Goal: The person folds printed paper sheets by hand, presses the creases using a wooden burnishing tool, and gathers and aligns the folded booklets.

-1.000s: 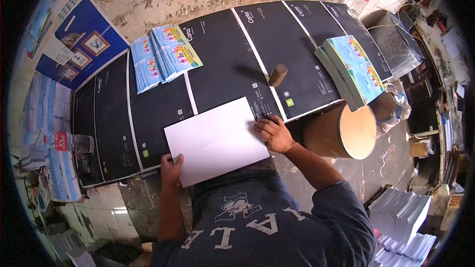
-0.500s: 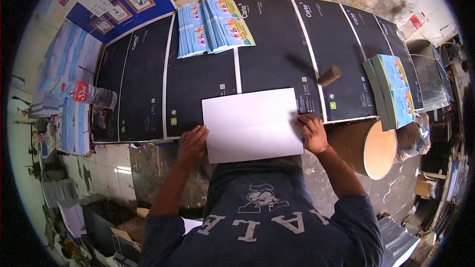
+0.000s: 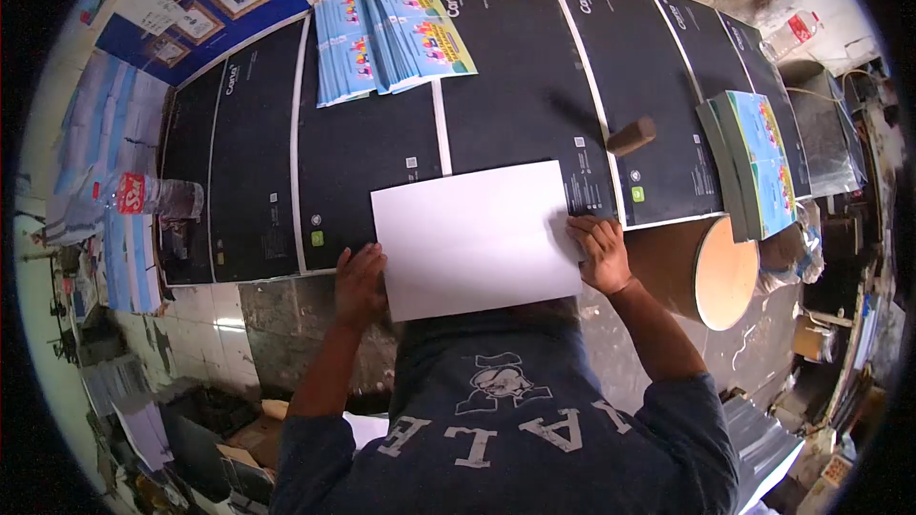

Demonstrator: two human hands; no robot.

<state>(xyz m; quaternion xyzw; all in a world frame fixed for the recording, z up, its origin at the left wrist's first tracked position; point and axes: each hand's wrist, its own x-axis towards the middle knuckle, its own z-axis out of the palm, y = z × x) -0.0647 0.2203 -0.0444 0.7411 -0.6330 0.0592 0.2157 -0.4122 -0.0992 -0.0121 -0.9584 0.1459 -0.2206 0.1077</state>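
Observation:
A white sheet of paper (image 3: 477, 243), blank on its upper face, lies across the front edge of the black-topped table and reaches toward my body. I cannot tell whether it is one sheet or a stack. At its left edge, my left hand (image 3: 361, 278) grips the paper with the fingertips near the border. The right edge is in my right hand (image 3: 601, 253), fingers bent over it and thumb hidden. Beyond the paper, to the right, a short brown wooden cylinder (image 3: 632, 136) stands on the table.
Blue printed booklets (image 3: 420, 33) lie stacked at the table's back left. Another booklet stack (image 3: 763, 162) sits at the right end. A plastic bottle (image 3: 157, 196) rests at the left, near piled printed sheets (image 3: 105, 133). Below the right front edge is a round-ended brown drum (image 3: 727, 272).
The view has shifted and turned slightly, so the table and booklets appear farther left. The paper looks a little more tilted, its left side lower; both hands stay at its edges.

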